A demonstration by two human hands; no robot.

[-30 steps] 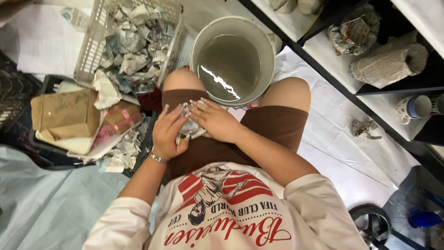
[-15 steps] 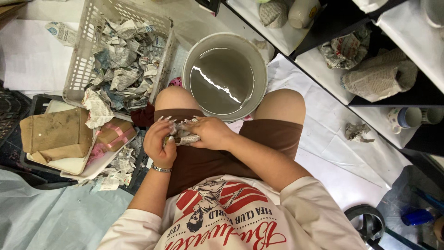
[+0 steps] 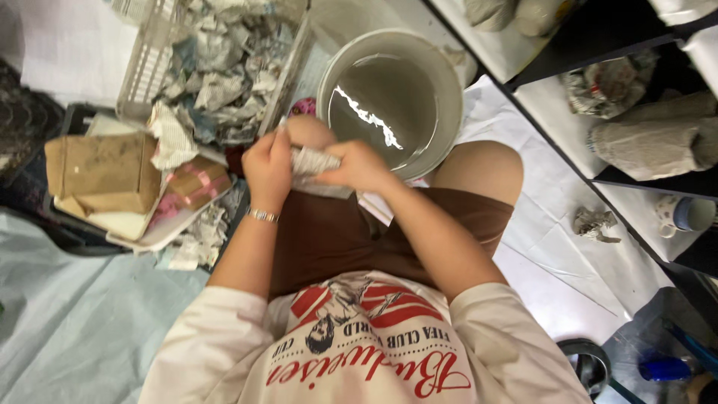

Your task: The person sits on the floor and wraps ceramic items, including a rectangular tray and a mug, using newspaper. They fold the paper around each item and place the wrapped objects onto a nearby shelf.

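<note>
I sit with a white bucket (image 3: pixel 449 90) of murky grey water between my knees. My left hand (image 3: pixel 267 168) and my right hand (image 3: pixel 360 166) both grip a small bundle wrapped in crumpled newspaper (image 3: pixel 314 161). The bundle is lifted off my lap and sits over my left knee, close to the bucket's near rim. What is inside the paper is hidden. A thin bracelet is on my left wrist.
A white plastic basket (image 3: pixel 146 71) full of crumpled newspaper stands at the upper left. Brown cardboard boxes (image 3: pixel 101 172) and a pink-ribboned parcel (image 3: pixel 196 182) lie on a tray to the left. Shelves at right hold wrapped objects (image 3: pixel 651 146) and a mug (image 3: pixel 684 213). A paper wad (image 3: pixel 594 223) lies on the white floor sheet.
Both hands have lifted the wrapped bundle from my lap up toward my left knee and the bucket rim. The view has shifted slightly.
</note>
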